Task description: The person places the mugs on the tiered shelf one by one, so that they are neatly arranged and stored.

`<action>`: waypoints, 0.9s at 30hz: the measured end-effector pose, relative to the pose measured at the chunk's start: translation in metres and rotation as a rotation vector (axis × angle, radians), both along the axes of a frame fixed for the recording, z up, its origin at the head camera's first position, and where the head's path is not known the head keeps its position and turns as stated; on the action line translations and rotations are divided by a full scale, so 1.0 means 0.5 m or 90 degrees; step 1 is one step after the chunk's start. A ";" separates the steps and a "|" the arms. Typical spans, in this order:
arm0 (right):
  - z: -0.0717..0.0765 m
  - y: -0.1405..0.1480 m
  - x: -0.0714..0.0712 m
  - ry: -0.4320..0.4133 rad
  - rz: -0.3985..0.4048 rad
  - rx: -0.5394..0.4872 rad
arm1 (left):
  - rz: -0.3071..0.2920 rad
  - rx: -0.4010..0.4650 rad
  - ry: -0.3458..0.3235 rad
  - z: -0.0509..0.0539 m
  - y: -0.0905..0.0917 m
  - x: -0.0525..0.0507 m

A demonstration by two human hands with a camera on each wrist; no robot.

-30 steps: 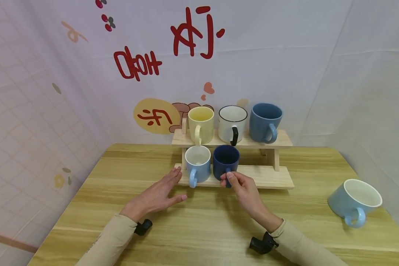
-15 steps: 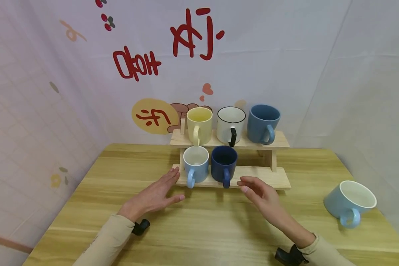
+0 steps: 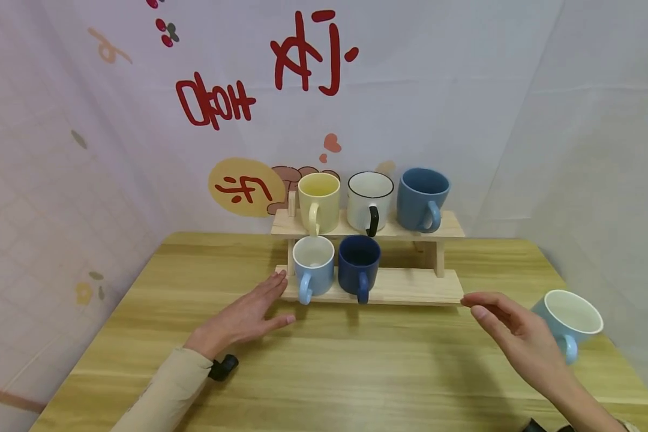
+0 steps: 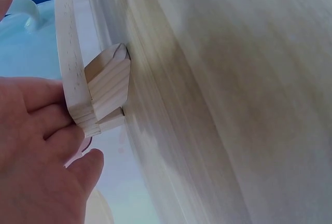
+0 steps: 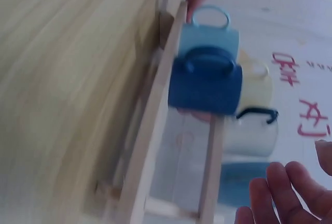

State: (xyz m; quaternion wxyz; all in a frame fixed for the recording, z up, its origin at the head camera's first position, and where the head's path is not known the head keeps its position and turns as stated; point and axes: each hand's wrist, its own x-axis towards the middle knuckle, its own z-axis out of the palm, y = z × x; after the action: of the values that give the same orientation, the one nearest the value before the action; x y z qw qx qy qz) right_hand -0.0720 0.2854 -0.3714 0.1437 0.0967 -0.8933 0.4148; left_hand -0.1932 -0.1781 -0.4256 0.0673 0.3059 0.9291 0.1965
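A two-tier wooden rack stands on the table. My left hand rests its fingertips on the left end of the lower shelf, fingers extended; in the left wrist view they touch the shelf end. On that shelf sit a light blue mug and a dark blue mug, handles toward me. Right of the rack, my right hand is in the air, holding nothing, fingers loosely bent. It partly covers another light blue mug on the table at the right.
On the upper shelf are a yellow mug, a white mug with black rim and handle, and a medium blue mug. Behind the rack hangs a printed white cloth. The wooden table extends in front.
My right hand has let go of the dark blue mug's handle and moved right, close to the mug on the table. My left hand has stayed at the rack's left end.
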 end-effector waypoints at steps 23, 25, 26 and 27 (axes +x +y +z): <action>-0.018 0.203 0.071 0.046 -0.152 -0.053 | -0.005 0.022 -0.012 -0.006 -0.008 0.000; -0.029 0.221 0.072 0.072 -0.159 -0.061 | -0.006 0.023 -0.013 -0.006 -0.007 -0.001; -0.034 0.230 0.073 0.078 -0.161 -0.066 | -0.006 0.024 -0.014 -0.006 -0.007 -0.002; -0.040 0.238 0.074 0.082 -0.164 -0.072 | -0.006 0.024 -0.015 -0.006 -0.006 -0.002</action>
State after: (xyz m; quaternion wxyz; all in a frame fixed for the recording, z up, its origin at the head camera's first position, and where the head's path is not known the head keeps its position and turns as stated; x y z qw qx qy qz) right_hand -0.0350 0.4046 -0.3915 0.2577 -0.0005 -0.8625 0.4355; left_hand -0.1942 -0.1813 -0.4287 0.0736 0.3092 0.9228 0.2176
